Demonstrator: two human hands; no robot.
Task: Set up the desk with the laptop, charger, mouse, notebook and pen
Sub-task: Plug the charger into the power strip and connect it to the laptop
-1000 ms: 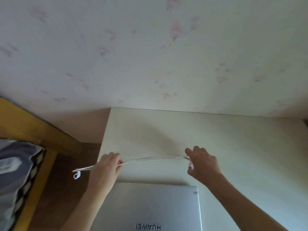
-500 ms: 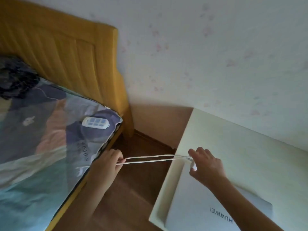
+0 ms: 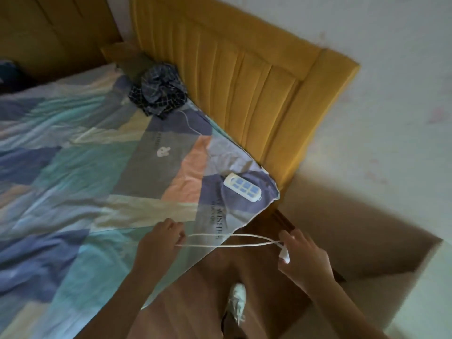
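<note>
The head view is showing the left hand [image 3: 160,243] and right hand [image 3: 303,258], each grip closing on the doubled white charger cable [image 3: 227,241] stretched over the bed edge, likely needing plugging into the power strip [image 3: 242,187] next.

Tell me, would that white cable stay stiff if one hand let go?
Probably not. The white cable runs as two thin strands between the left hand and right hand, one bowing slightly, so it seems floppy. It also looks light, pinched in fingertips.
</note>
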